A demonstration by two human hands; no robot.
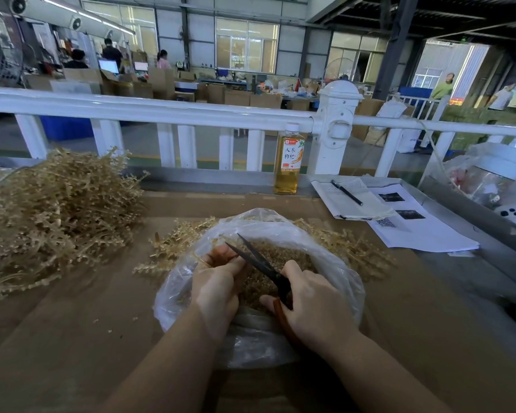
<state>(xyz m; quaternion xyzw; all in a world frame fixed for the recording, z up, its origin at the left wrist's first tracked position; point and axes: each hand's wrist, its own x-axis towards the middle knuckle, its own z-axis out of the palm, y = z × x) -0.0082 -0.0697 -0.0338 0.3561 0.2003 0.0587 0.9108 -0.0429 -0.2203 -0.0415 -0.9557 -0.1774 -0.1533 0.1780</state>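
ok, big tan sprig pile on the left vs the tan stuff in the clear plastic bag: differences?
The big pile of tan branched sprigs lies loose on the cardboard; the tan bits sit inside the clear plastic bag. Pile pieces are long and branched; bag bits look short. Same colour.

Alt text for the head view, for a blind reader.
Right hand holds open black-bladed scissors over a clear plastic bag of tan clippings; left hand pinches a thin tan sprig at the blades. Large tan sprig pile at left.
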